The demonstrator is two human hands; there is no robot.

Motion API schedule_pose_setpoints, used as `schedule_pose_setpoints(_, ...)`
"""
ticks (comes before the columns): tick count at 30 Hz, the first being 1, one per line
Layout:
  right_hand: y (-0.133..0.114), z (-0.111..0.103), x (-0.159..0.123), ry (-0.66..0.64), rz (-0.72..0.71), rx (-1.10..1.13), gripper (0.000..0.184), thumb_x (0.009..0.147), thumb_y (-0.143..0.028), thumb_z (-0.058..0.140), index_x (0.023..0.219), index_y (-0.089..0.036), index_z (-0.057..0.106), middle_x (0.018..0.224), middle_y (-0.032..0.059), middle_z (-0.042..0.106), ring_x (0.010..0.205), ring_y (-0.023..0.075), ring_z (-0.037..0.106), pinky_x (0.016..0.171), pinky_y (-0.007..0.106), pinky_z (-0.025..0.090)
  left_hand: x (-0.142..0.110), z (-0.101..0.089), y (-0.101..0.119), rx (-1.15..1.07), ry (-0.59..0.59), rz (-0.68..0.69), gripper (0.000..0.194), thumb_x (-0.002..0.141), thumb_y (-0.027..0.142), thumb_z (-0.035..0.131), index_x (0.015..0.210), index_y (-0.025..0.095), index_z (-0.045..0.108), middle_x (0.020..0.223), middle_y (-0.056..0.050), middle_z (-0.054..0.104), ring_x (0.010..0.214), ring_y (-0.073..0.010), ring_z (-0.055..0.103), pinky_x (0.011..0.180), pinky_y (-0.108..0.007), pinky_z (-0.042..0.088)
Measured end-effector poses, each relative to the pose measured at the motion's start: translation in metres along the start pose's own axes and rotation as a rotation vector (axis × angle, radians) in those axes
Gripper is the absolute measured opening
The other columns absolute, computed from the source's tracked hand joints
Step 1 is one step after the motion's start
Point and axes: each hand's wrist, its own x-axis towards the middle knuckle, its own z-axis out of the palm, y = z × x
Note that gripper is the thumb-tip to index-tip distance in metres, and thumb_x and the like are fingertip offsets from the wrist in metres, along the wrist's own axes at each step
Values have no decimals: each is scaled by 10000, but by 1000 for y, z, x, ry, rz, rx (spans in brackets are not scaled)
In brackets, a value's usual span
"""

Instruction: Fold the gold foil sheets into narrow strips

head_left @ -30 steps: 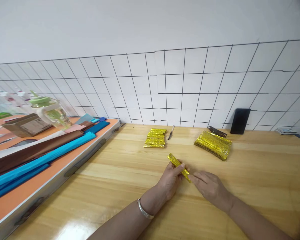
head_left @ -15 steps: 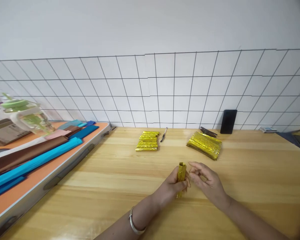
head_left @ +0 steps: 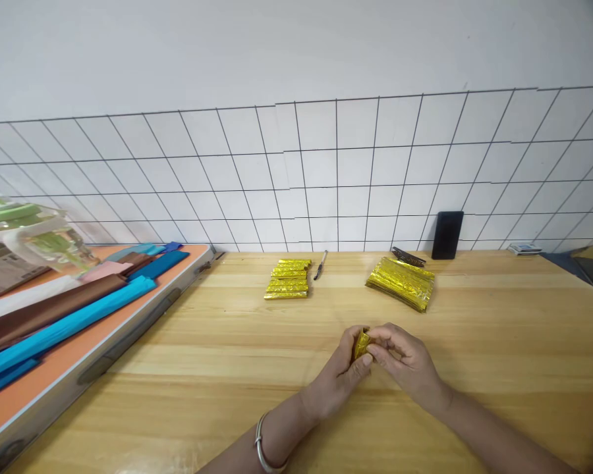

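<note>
Low in the middle of the head view, my left hand (head_left: 337, 376) is closed around a folded piece of gold foil paper (head_left: 362, 343), and a bracelet circles that wrist. From the other side, the fingertips of my right hand (head_left: 406, 361) pinch the same piece at its edge. Much of the foil is hidden behind my fingers. Farther back on the table lies a row of folded gold foil strips (head_left: 287, 280). A stack of flat gold foil sheets (head_left: 401, 283) rests beyond my right hand.
A pen (head_left: 321, 266) lies beside the strips. Behind the stack are a dark patterned object (head_left: 408, 256) and a black phone-like slab (head_left: 447, 235) leaning on the tiled wall. On the left, an orange-topped surface (head_left: 103, 309) holds rolled coloured paper, a carton and a green-lidded bottle (head_left: 39, 227).
My right fingers have closed onto the gold foil piece. The piece has tilted, and my left hand now covers more of it. The view has shifted slightly.
</note>
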Motion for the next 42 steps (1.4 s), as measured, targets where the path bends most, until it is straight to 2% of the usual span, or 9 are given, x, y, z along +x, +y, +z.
schedule_pose_setpoints(3,-1,1,-1,-20,23,20,118,841,-251,534,937,-202,583,730,0,551,621,108,559,585,221,491,-1,3,-5,-101,145,46,465,866,380,507,1294,262,369,1022,-52,500,891,-155,488,806,-266,411)
schedule_pose_setpoints(6,1,1,-1,-11,39,-41,116,833,-262,545,917,-198,594,730,6,556,636,114,549,586,222,485,-1,3,-7,-161,274,87,345,852,380,532,1169,249,503,1057,-57,527,1021,-180,479,921,-287,377)
schedule_pose_setpoints(8,4,2,-2,-8,47,-54,122,827,-269,555,915,-197,598,737,9,564,643,116,547,582,220,483,0,2,-6,-148,301,110,261,848,370,541,1062,225,569,1055,-63,548,1038,-191,481,945,-297,366)
schedule_pose_setpoints(11,7,2,-2,-15,69,-28,141,827,-285,557,929,-197,599,739,8,577,642,115,556,578,217,484,1,0,-5,-91,285,125,210,851,344,541,1004,211,596,1021,-64,567,998,-193,499,912,-296,387)
schedule_pose_setpoints(16,9,3,-2,-24,126,25,137,823,-299,567,911,-198,596,711,-3,583,620,109,566,578,214,490,2,-4,-5,-1,229,148,217,861,299,530,1051,207,579,1036,-72,553,1001,-198,496,902,-309,390)
schedule_pose_setpoints(25,5,5,-1,-37,203,142,185,810,-339,585,917,-189,600,682,-9,585,602,109,575,573,224,501,4,-3,-5,-43,211,184,152,868,281,516,979,196,577,1054,-77,540,1001,-194,488,913,-320,386)
schedule_pose_setpoints(42,7,7,-1,-64,281,276,148,809,-322,589,843,-178,579,700,-21,569,596,90,536,583,233,458,2,-4,-4,-17,185,165,116,881,280,490,915,192,559,1082,-74,497,1018,-189,467,932,-312,364)
